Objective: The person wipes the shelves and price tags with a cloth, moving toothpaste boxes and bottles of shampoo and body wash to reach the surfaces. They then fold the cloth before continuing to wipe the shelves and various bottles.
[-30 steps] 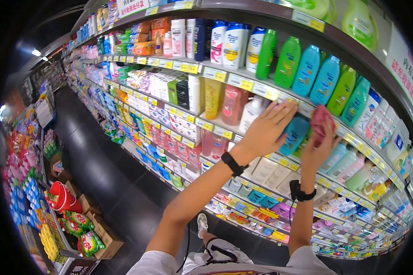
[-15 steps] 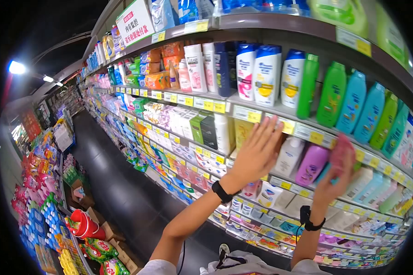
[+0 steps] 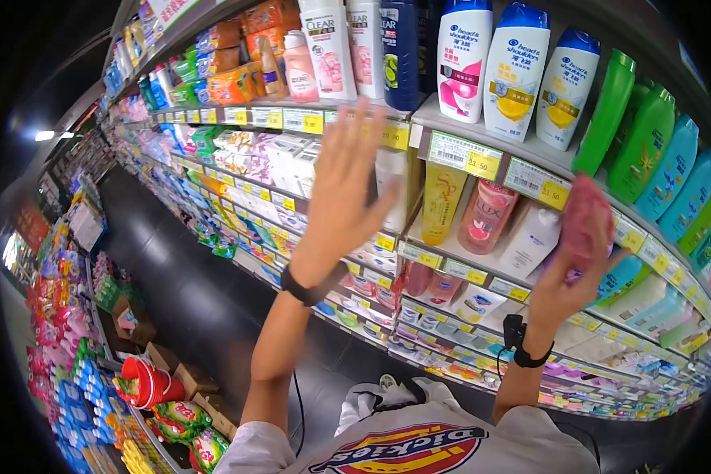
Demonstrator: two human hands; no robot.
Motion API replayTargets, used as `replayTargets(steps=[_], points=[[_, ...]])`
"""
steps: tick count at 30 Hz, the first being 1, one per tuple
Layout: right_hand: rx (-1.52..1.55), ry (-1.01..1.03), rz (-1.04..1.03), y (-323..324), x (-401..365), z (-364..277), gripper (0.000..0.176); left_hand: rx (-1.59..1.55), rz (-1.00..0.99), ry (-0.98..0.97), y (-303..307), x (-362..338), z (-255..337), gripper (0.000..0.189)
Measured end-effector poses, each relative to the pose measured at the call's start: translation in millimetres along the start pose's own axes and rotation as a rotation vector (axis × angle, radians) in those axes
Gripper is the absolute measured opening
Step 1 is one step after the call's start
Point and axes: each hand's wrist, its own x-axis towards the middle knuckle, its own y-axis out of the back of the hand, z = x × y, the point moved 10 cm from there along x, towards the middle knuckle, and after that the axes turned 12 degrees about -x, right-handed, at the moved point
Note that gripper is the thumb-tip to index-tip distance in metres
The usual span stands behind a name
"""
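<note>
My right hand point(image 3: 562, 299) holds a crumpled reddish-pink cloth point(image 3: 588, 221) up against the shelf edge. Behind the cloth, a purple bottle is mostly hidden. My left hand point(image 3: 338, 201) is raised with its fingers spread, blurred by motion, in front of the shelf edge and white boxes. Between the hands, a gold bottle point(image 3: 442, 204), a pink Lux bottle point(image 3: 487, 217) and a white bottle point(image 3: 532, 239) stand on the lower shelf. White head & shoulders bottles point(image 3: 517, 75) and a tilted green bottle point(image 3: 606, 110) are on the shelf above.
Price labels point(image 3: 464, 154) line the shelf edges point(image 3: 490, 136). Blue and green bottles point(image 3: 663, 166) fill the right side. At left, a dark-floored aisle point(image 3: 205, 276) runs back past a red bucket point(image 3: 152, 383), cardboard boxes and stacked packages.
My left hand has moved up and left from the price labels, uncovering the gold and Lux bottles. My right hand keeps hold of the cloth. The view has come closer to the shelf.
</note>
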Motion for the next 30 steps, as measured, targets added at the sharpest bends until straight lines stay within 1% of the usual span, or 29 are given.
replayTargets(steps=[1, 3, 4, 5, 6, 8, 9, 10, 12, 13, 16, 17, 20, 21, 23, 25, 29, 30], points=[[-0.004, -0.068, 0.056, 6, -1, 14, 0.033, 0.009, 0.047, 0.017, 10, -2, -12, 0.083], [0.014, -0.216, 0.151, 17, -5, 39, 0.034, 0.023, 0.069, -0.011, 17, -4, -33, 0.074], [0.002, -0.209, 0.158, 16, -4, 35, 0.035, 0.029, 0.083, -0.022, 20, -4, -42, 0.07], [-0.01, -0.203, 0.165, 16, -2, 28, 0.035, 0.039, 0.117, -0.064, 23, -4, -47, 0.059], [-0.022, -0.197, 0.172, 16, 1, 20, 0.035, 0.031, 0.12, -0.079, 25, -6, -56, 0.058], [-0.077, -0.114, 0.115, 7, 5, -8, 0.035, 0.018, 0.127, -0.104, 28, -9, -73, 0.057], [-0.056, -0.086, 0.067, -2, 4, -20, 0.035, -0.002, 0.14, -0.092, 30, -11, -78, 0.057], [-0.034, -0.059, 0.02, -11, 3, -32, 0.036, -0.029, 0.121, -0.095, 28, -10, -82, 0.057], [-0.005, 0.062, -0.074, -31, 1, -67, 0.038, -0.076, 0.088, -0.073, 28, -17, -89, 0.058], [0.047, 0.123, -0.117, -43, 0, -85, 0.04, -0.089, 0.046, -0.056, 26, -20, -94, 0.063], [0.031, 0.251, -0.286, -72, -9, -126, 0.041, -0.082, -0.036, -0.059, 23, -24, -102, 0.067], [0.03, 0.246, -0.261, -73, -8, -129, 0.04, -0.098, -0.055, -0.067, 22, -25, -103, 0.069], [0.137, -0.02, -0.038, -68, -6, -120, 0.04, -0.121, -0.082, -0.058, 22, -25, -106, 0.07], [0.059, -0.018, -0.03, -71, -8, -128, 0.039, -0.13, -0.078, -0.065, 21, -25, -105, 0.072], [0.034, 0.079, -0.03, -88, -13, -152, 0.041, -0.156, -0.099, -0.048, 22, -26, -103, 0.074], [0.007, 0.126, -0.085, -102, -21, -176, 0.043, -0.182, -0.133, -0.045, 26, -25, -101, 0.075], [0.012, 0.121, -0.083, -104, -21, -180, 0.045, -0.226, -0.194, -0.087, 33, -27, -103, 0.076], [-0.007, 0.088, -0.017, -98, -20, -175, 0.044, -0.223, -0.199, -0.089, 34, -30, -103, 0.076]])
